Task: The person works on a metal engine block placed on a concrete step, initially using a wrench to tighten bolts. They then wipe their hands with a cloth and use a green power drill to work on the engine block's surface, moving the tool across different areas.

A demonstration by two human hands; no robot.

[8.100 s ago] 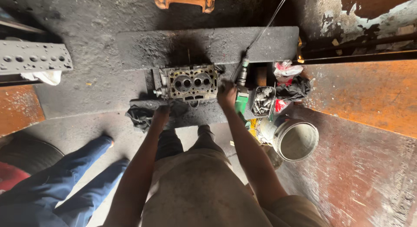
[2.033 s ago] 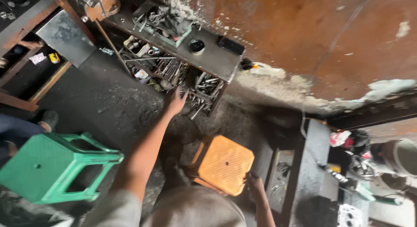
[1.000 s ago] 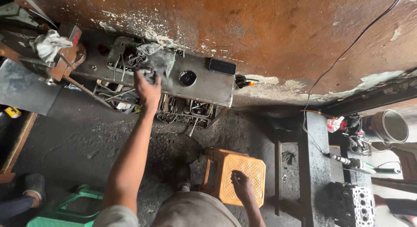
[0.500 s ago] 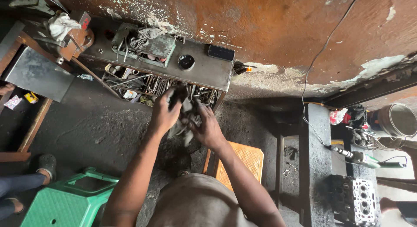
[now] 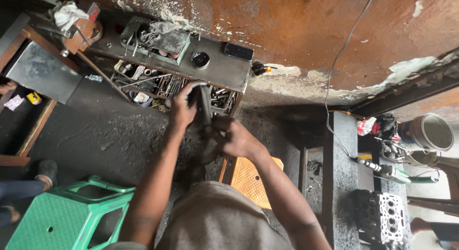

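Note:
My left hand (image 5: 183, 106) grips the upper end of a long dark metal hand tool (image 5: 205, 102), held upright in front of me. My right hand (image 5: 235, 137) is closed around the tool's lower end, just below and right of the left hand. Both hands hover in front of a grey metal tool cart (image 5: 217, 70) whose open shelf holds several wrenches and sockets (image 5: 158, 85). Which kind of tool I hold is hard to tell.
An orange plastic stool (image 5: 251, 178) stands below my hands, a green stool (image 5: 67, 216) at lower left. On the cart top lie a dark phone (image 5: 239, 51) and a tray of rags. At right: an engine cylinder head (image 5: 382, 221), a metal bucket (image 5: 430, 133), another person's foot (image 5: 45, 171).
Over the last seconds my view turned from the cylinder head to the cart. My left hand took a tool from the cart, and my right hand came up from the stool to grip it.

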